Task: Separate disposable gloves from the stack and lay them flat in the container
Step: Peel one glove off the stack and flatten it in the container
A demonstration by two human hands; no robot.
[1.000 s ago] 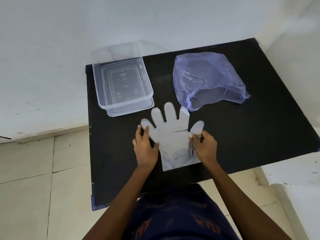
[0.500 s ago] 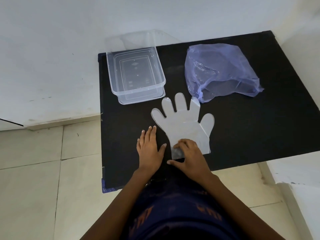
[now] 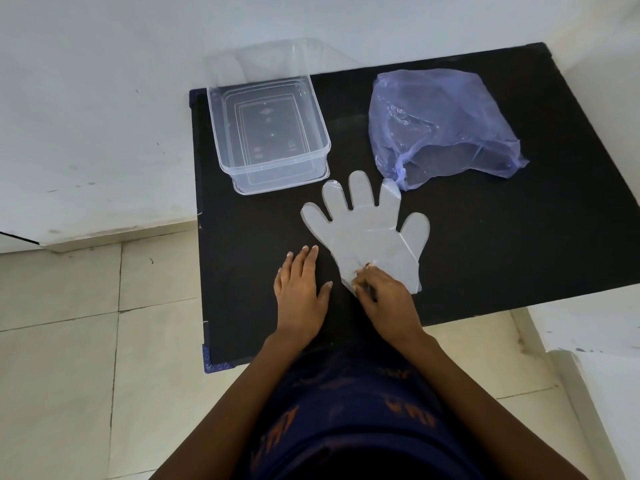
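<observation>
Left hand point(image 3: 300, 289) now off the glove stack point(image 3: 367, 233), flat on black table point(image 3: 485, 254) just beside cuff, fingers extended. Right hand point(image 3: 382, 294) shifted from stack's right edge to cuff, fingertips point(image 3: 363, 270) bunched and pinching plastic near cuff's left corner.

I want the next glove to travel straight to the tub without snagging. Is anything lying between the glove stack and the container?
Nothing visible does. The glove stack lies just near and right of the container, with only bare black table between them. The purple bag sits off to the right, outside that path. The container looks empty and open.
</observation>
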